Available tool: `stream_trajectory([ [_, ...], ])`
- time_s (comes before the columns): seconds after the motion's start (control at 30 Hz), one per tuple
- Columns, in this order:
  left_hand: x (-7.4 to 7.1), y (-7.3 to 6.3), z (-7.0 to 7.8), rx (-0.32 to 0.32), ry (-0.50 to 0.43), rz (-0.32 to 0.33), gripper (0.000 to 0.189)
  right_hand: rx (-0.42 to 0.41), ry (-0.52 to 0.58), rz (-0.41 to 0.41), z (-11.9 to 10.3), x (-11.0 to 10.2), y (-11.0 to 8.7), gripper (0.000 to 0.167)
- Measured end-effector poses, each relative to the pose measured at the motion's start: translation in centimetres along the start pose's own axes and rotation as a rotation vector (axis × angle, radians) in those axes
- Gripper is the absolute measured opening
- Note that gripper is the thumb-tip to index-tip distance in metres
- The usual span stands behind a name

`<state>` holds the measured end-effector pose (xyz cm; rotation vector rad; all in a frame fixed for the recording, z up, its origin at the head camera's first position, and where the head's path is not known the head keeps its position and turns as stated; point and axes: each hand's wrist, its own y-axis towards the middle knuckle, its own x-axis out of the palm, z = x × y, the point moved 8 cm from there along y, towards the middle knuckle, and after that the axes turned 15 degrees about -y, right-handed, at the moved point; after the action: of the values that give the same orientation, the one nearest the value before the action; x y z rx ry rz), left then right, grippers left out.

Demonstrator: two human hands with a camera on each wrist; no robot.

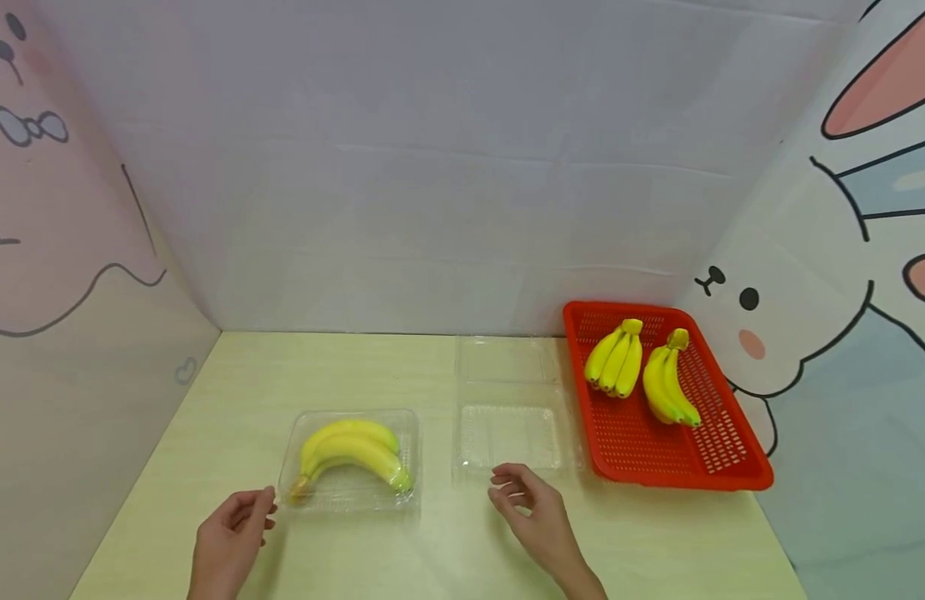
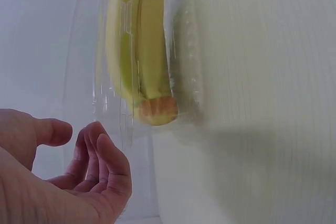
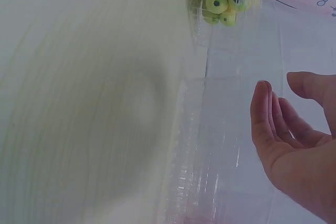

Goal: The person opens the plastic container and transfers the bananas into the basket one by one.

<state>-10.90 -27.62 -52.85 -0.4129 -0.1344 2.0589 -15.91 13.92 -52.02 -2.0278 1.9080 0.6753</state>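
head view is showing a clear box [image 1: 357, 498] lying on the table [image 1: 387, 554], a banana bunch [image 1: 350, 433] sitting inside. left grip [image 1: 232, 536], hovering just beside the box, and right grip [image 1: 537, 518] are pinching nothing, fingers loosely bending, thumbs standing apart. its thin plastic is probably feeling light, slippery, dentable; the rim is seeming the safest hold.

"How is the left hand [image 1: 233, 532] lying?"
"It is pointing up and inward in the head view; its fingers [image 2: 118, 163] are curving loosely, and its thumb [image 2: 54, 131] is standing apart from them."
"And the right hand [image 1: 533, 518]?"
"It is roughly mirroring that pose, its fingers bending softly (its own thumb is sitting clear of the fingertips), while its wrist [image 1: 575, 573] is slanting toward the lower edge."
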Motion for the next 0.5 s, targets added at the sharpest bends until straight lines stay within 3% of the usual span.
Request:
stream_trajectory([
  [0.5,-1.1,0.6,0.3,0.071,0.037,0.048,0.040,0.011,0.029,-0.092,-0.6,2.8,-0.1,0.025],
])
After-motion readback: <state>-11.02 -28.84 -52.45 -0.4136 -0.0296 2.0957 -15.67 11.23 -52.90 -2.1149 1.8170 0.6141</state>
